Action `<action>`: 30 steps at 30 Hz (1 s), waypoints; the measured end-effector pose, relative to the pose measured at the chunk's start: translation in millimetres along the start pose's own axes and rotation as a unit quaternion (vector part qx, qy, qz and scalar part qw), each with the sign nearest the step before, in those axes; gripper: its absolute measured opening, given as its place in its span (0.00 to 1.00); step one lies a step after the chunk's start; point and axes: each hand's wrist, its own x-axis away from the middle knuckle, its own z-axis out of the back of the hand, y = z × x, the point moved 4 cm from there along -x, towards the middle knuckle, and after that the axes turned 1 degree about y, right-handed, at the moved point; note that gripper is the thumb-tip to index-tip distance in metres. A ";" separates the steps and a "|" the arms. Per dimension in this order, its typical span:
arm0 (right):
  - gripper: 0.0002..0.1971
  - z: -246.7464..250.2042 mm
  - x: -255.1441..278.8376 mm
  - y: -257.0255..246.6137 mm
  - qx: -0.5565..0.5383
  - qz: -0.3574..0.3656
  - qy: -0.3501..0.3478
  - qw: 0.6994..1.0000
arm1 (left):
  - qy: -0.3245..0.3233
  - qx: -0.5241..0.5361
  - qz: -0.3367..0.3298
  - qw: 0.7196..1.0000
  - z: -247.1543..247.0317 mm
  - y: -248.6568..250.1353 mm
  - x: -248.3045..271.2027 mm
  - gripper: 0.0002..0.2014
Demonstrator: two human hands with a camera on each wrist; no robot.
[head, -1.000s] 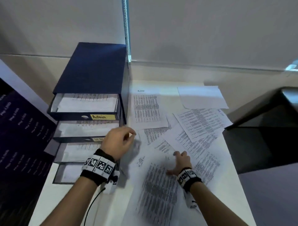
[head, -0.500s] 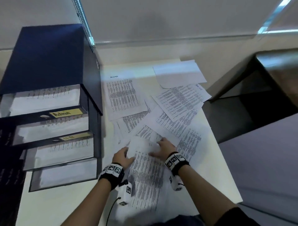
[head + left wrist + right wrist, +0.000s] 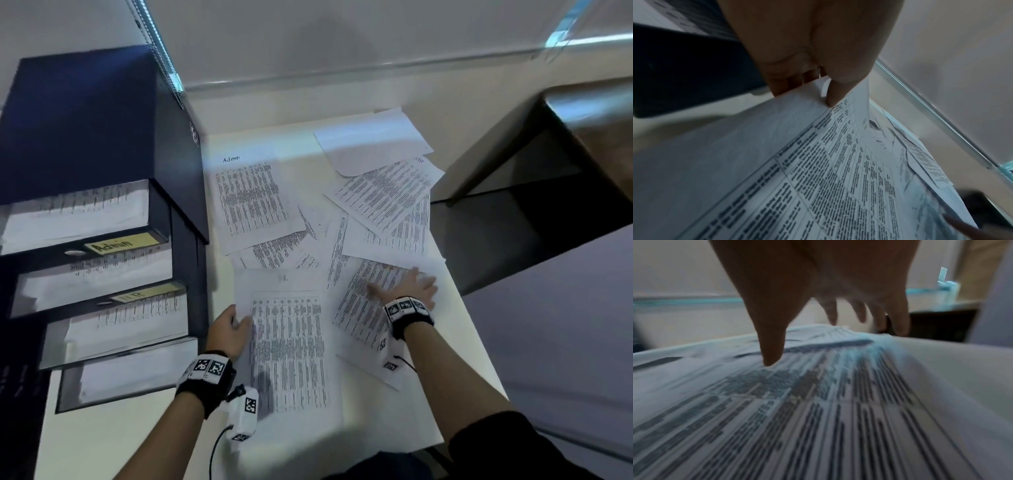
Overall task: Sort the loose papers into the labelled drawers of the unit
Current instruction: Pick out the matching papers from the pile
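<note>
Nearest, a printed sheet [image 3: 291, 342] lies on the bench [image 3: 455, 394], its left edge pinched by the left hand [image 3: 228, 331]. Beside it the right hand [image 3: 409, 286] presses spread, straight fingers [image 3: 770, 345] on another sheet [image 3: 363, 308]. Farther off, one paper [image 3: 250, 202] reads "Admin", matching the yellow "Admin" label [image 3: 116, 244] on the drawer unit [image 3: 96, 137].

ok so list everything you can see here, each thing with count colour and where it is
drawer unit: one, dark blue, left on the table; four drawers pulled out with papers inside, a yellow Admin label on the top one
loose papers: many, white with printed tables, overlapping right of the unit
table: one, pale
dark furniture: one, right of the table
left hand: pinches the left edge of the near printed sheet
right hand: fingers spread flat on a tilted printed sheet
</note>
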 end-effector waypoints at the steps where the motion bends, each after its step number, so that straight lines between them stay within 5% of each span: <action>1: 0.67 -12.8 6.3 4.1 0.012 0.003 -0.020 1.000 | 0.002 -0.006 -0.008 1.000 -3.9 2.8 2.1 0.08; 3: 0.64 -38.3 31.6 1.8 0.050 0.066 -0.021 0.996 | 0.007 -0.006 -0.009 1.000 -10.5 9.2 5.0 0.11; 6: 0.56 -65.2 75.5 -7.0 0.125 0.178 -0.028 0.976 | 0.029 0.006 0.010 1.000 -11.1 14.0 4.5 0.01; 9: 0.52 -66.5 94.2 -9.3 0.110 0.242 -0.033 0.964 | -0.009 -0.047 0.061 0.997 -9.8 2.5 0.3 0.21; 12: 0.46 -47.1 80.9 -5.3 -0.041 0.192 0.009 0.981 | -0.036 -0.080 0.060 0.994 -13.4 -13.2 1.0 0.24; 18: 0.50 -33.7 64.1 -9.8 -0.199 0.092 -0.038 0.975 | -0.047 -0.046 0.039 0.997 -38.5 -8.2 18.2 0.20; 21: 0.45 -26.2 57.1 -12.0 -0.225 0.115 -0.015 0.968 | -0.051 0.011 0.050 0.997 -44.8 -3.3 19.2 0.22; 25: 0.09 -18.3 63.3 -20.3 -0.171 0.198 -0.007 0.965 | -0.100 0.048 0.050 0.993 -50.9 8.5 19.2 0.12; 30: 0.10 -11.8 72.5 -29.2 -0.253 0.228 -0.085 0.936 | -0.078 0.126 0.017 0.989 -47.4 31.4 19.0 0.27</action>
